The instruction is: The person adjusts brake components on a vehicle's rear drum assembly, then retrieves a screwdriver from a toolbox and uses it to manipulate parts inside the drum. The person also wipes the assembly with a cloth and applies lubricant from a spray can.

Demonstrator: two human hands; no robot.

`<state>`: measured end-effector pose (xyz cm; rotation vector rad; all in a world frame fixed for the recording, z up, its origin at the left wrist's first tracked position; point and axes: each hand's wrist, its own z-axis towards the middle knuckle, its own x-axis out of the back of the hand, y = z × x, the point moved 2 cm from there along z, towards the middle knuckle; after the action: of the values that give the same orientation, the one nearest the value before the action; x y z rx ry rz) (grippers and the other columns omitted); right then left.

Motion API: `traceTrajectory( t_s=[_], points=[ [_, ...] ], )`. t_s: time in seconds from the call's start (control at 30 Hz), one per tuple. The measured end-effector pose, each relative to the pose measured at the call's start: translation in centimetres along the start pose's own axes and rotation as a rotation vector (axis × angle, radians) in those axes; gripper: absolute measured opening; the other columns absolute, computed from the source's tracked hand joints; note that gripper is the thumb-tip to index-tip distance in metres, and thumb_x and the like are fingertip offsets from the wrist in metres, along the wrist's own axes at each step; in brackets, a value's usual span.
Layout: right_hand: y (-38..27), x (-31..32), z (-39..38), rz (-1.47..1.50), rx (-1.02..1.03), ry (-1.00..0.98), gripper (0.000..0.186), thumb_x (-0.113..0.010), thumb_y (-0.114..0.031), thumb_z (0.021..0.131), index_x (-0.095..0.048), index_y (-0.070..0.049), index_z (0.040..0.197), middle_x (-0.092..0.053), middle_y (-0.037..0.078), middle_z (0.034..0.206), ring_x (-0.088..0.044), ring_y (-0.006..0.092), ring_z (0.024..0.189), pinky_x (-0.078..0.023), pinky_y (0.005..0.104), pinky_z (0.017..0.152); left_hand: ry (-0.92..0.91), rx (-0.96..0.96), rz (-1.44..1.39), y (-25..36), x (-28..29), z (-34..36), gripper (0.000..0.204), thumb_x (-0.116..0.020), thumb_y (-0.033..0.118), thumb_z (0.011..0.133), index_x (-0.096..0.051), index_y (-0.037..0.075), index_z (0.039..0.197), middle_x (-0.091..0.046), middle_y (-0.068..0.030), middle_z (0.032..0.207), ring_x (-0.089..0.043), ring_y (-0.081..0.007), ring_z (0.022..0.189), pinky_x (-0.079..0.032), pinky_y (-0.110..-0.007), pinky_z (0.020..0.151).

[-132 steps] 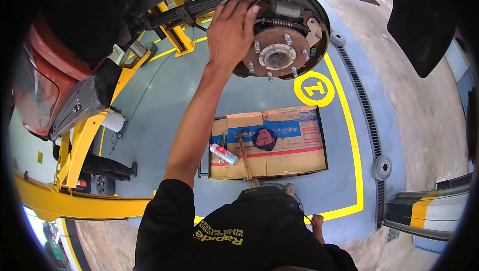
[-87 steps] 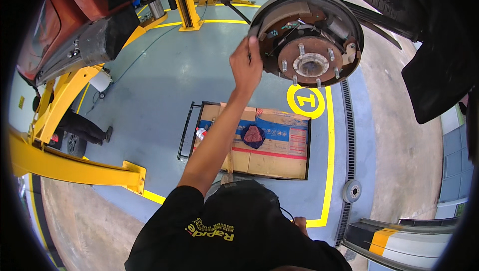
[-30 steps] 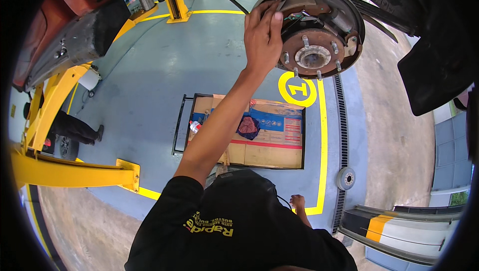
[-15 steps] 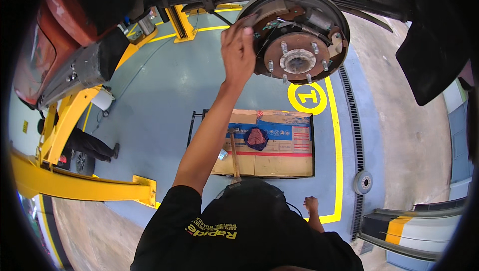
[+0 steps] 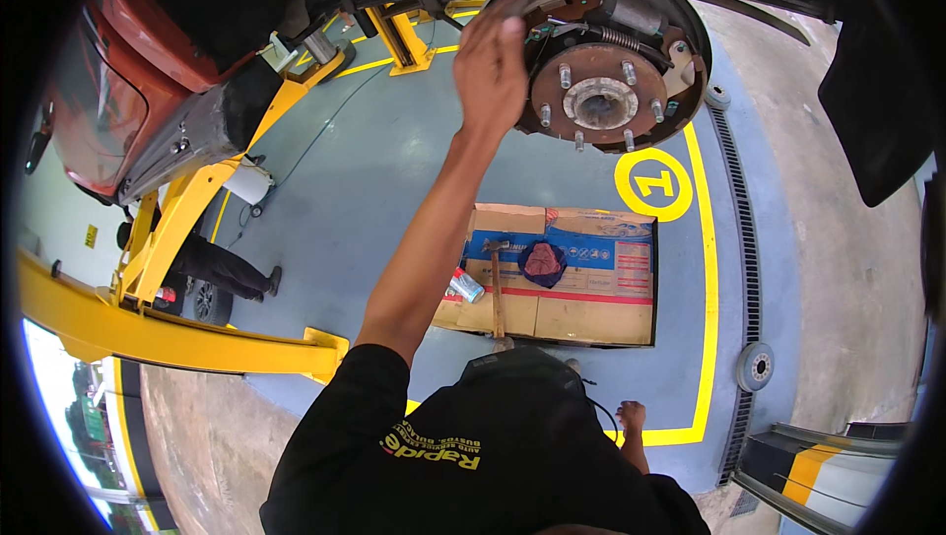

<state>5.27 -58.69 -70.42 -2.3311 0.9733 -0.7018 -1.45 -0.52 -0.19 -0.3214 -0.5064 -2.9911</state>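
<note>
A drum brake assembly (image 5: 650,60) hangs under the raised vehicle, its drum off. The round hub flange (image 5: 557,101) with several wheel studs, a coil spring (image 5: 621,39) and the curved shoes are exposed. My left hand (image 5: 493,72) reaches up to the left rim of its backing plate, fingers stretched out and slightly blurred. It seems to rest against the edge; the exact contact is hidden. Low on the right, my right hand (image 5: 632,415) hangs beside my body, fingers loosely curled, with nothing visible in it.
Below lies a flattened cardboard box (image 5: 601,318) bearing a hammer (image 5: 497,289), a spray can (image 5: 466,285) and a bundled reddish cloth (image 5: 543,264). Yellow lift arms (image 5: 177,338) stand left, near a person's dark-clad legs (image 5: 227,267). A round metal part (image 5: 756,367) sits by the floor drain (image 5: 751,269).
The view has shifted, so most things sit further right. My left hand has slid outward from the brake shoe area to the plate's left rim. My right hand stays low.
</note>
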Motion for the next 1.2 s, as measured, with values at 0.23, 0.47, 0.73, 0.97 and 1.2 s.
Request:
traceTrajectory(
  t_s=[0.23,0.47,0.73,0.97,1.2],
  points=[
    [3.4,3.6,1.5,-0.261,0.135,-0.074,0.021,-0.065,-0.010,0.094,-0.076,0.007,0.098,-0.074,0.013,0.077,-0.072,0.0227,0.065,-0.058,0.0367,0.059,-0.012,0.191,0.000,-1.9,0.0,-2.0,0.041,-0.049,0.030,0.117,-0.073,0.003,0.136,-0.078,-0.0192,0.123,-0.074,-0.0383,0.114,-0.056,-0.043,0.102],
    [-1.5,3.3,1.1,-0.231,0.122,0.023,0.025,-0.066,-0.017,0.094,-0.077,0.005,0.098,-0.075,0.014,0.076,-0.073,0.0222,0.067,-0.059,0.0378,0.063,0.045,0.049,-0.061,-0.5,-2.2,-0.6,0.048,-0.046,0.037,0.119,-0.071,0.002,0.139,-0.078,-0.0146,0.110,-0.070,-0.0211,0.096,-0.054,-0.035,0.093],
    [-8.5,1.3,2.2,-0.204,0.279,0.022,0.027,-0.065,-0.020,0.095,-0.079,0.003,0.101,-0.077,0.012,0.078,-0.075,0.0221,0.068,-0.060,0.0369,0.067,0.104,0.492,-0.107,-2.5,-0.4,-5.5,0.055,-0.047,0.045,0.119,-0.069,-0.006,0.120,-0.070,-0.0065,0.098,-0.055,-0.0125,0.093,-0.049,-0.031,0.085],
    [1.3,7.7,8.2,-0.559,0.202,-0.145,0.025,-0.064,-0.016,0.094,-0.077,0.005,0.099,-0.075,0.012,0.074,-0.073,0.0221,0.066,-0.059,0.0372,0.064,0.165,0.458,-0.287,-5.6,-1.5,-7.1,0.058,-0.048,0.048,0.118,-0.068,-0.006,0.119,-0.070,-0.0087,0.100,-0.055,-0.0129,0.095,-0.048,-0.031,0.088],
    [-1.2,4.7,3.3,-0.236,0.001,-0.075,0.026,-0.063,-0.015,0.094,-0.076,0.006,0.098,-0.074,0.014,0.076,-0.071,0.0226,0.063,-0.058,0.0391,0.060,-0.012,0.415,-0.181,-0.6,-1.0,-2.2,0.057,-0.046,0.046,0.119,-0.071,-0.003,0.132,-0.075,-0.0121,0.121,-0.063,-0.0157,0.114,-0.049,-0.033,0.103]
  ],
)
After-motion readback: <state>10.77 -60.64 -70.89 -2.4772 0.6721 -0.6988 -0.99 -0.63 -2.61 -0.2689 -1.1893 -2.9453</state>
